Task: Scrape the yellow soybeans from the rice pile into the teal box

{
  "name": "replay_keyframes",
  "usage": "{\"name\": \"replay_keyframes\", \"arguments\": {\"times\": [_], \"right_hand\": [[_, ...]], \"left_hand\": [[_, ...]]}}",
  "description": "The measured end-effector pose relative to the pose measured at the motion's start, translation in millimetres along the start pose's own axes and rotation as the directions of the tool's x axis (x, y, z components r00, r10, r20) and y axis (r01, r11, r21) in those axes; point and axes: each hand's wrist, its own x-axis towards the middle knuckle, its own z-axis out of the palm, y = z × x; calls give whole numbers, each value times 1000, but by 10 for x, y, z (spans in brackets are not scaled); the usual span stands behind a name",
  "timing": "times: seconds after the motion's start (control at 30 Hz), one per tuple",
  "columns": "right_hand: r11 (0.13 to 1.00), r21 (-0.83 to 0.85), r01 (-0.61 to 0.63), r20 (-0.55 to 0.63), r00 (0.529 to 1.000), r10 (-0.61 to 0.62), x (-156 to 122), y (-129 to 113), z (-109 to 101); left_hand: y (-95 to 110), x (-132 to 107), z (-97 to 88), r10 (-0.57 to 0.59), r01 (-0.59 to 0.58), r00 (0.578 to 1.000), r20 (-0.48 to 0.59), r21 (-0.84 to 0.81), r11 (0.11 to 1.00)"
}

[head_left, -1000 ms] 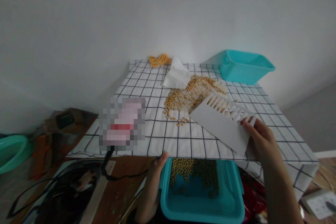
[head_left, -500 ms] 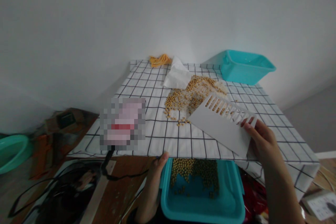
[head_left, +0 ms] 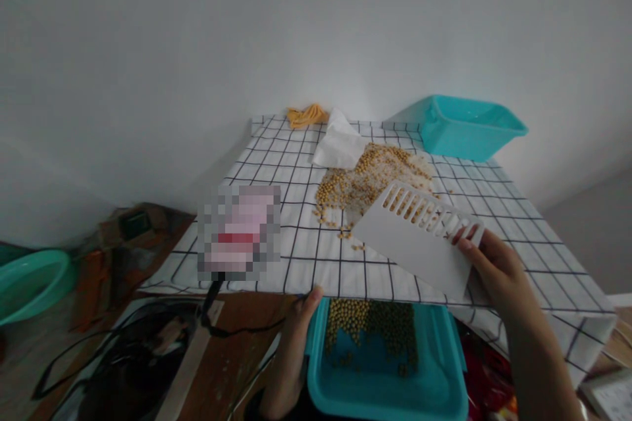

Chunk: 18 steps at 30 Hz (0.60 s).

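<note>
From the remote station, I viewed the workspace through the head view. The right hand (head_left: pixel 496 263) gripped a white slotted board (head_left: pixel 415 240) at its right end: the thumb pressed on the upper face, and the fingers closed from behind, partly visible through the end slots. The board was positioned above the near right part of the checked tablecloth (head_left: pixel 296 253), slotted edge facing the wall; I could not tell whether it touched the cloth. A spread of yellow beans (head_left: pixel 336 191) mixed with fine pale grains lay just beyond the board, with several loose beans to its left. The left hand (head_left: pixel 300 322) was located against the left side of a teal bin (head_left: pixel 390 400) at the table's front edge. Its thumb pointed upward; its remaining fingers were hidden, so I could not tell whether they were spread or closed. The bin contained light beans (head_left: pixel 348 319) on the left and dark beans (head_left: pixel 395 332) on the right, both towards its far end. A white sheet (head_left: pixel 340 145) adjoined the spread; an orange cloth (head_left: pixel 307 116) was situated behind it, and a teal tub (head_left: pixel 469 138) stood at the back right.
</note>
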Motion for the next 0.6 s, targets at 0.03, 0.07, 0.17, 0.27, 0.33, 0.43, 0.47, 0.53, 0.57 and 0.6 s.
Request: {"name": "replay_keyframes", "arguments": {"times": [0.03,0.07,0.17,0.27,0.33,0.43,0.47,0.53,0.57,0.6], "right_hand": [[1000,-10,1,-3,1000,-1,-2,-6,4],[1000,-18,4,-8,1000,-4,-2,-10,7],[1000,-27,14,-6,1000,-14,8,-23,17],[999,-35,32,28,999,-31,30,-64,42],[997,-61,38,49,998,-35,48,-101,62],[993,-112,48,70,997,-41,72,-142,83],[990,-129,56,73,996,-47,78,-150,87],[984,-163,68,75,996,-57,85,-160,95],[982,-178,71,71,996,-60,88,-164,101],[979,-191,69,66,996,-57,93,-170,110]], "left_hand": [[-12,21,-16,-12,12,1000,3,3,1000],[-22,40,-29,-23,23,1000,4,4,1000],[-29,70,-43,-25,25,1000,-8,-4,1000],[-7,54,-24,-15,15,1000,-21,-22,1000],[11,25,-7,-27,27,1000,-10,-34,999],[25,-11,11,-30,30,1000,-4,-48,998],[23,-16,14,-21,20,1000,-17,-54,998],[13,-15,19,4,-7,999,-52,-68,998],[8,-12,21,11,-16,997,-73,-71,997],[5,-9,23,18,-24,996,-93,-70,997]]}}
